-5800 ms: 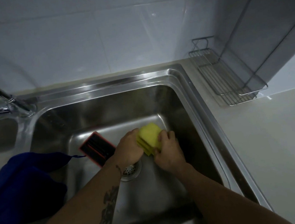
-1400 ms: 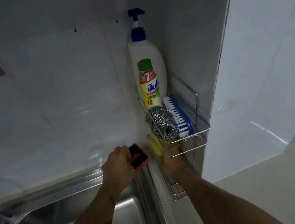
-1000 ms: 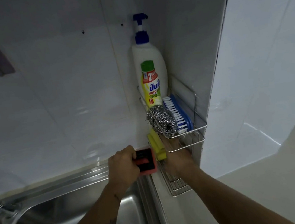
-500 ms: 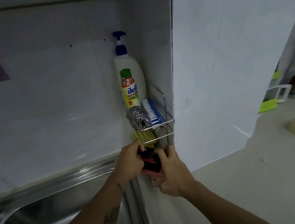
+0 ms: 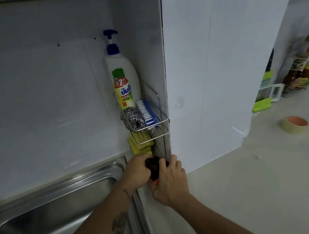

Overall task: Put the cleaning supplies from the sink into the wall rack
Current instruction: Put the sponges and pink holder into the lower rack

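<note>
Both hands (image 5: 152, 173) grip red-black scrubber (image 5: 155, 167) below wall rack (image 5: 149, 129).

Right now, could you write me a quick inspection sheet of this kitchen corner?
Surface: pale countertop, steel sink at left.
Job's things: yellow sponges sit in the lower tier of the wall rack; red-and-black scrubber is held between both hands in front of that tier.
Clutter: tape roll, green grater, spice rack. Upper tier holds pump bottle, dish soap, steel wool, blue brush.
Grippers: left hand and right hand both grip the scrubber.
Cables: nothing seen.
Surroundings: white tiled walls.
</note>
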The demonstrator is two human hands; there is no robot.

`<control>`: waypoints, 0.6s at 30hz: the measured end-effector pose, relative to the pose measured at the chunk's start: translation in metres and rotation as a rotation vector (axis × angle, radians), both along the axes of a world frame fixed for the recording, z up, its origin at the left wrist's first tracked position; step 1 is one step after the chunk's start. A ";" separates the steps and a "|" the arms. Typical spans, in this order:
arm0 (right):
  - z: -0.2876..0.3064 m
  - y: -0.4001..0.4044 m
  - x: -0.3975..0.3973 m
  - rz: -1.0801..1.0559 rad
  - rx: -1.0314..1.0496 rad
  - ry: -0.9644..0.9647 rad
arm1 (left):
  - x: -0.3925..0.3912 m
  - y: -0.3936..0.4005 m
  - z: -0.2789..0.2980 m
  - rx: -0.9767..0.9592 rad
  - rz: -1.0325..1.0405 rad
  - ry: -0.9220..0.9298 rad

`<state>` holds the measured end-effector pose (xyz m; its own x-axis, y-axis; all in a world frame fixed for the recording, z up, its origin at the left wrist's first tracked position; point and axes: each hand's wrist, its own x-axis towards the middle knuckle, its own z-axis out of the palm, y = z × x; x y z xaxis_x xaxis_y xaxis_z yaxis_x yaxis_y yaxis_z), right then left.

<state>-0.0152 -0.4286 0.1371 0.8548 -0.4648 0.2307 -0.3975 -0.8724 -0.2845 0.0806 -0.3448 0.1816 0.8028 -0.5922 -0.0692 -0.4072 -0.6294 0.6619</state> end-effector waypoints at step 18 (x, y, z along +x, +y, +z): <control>-0.007 -0.011 0.009 0.122 -0.059 0.476 | 0.009 0.030 -0.014 0.193 -0.028 0.131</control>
<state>-0.0067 -0.4395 0.1298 0.9192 -0.3523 -0.1761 -0.3651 -0.9299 -0.0452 0.0898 -0.3144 0.1680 0.7629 -0.5801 -0.2855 -0.3453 -0.7390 0.5785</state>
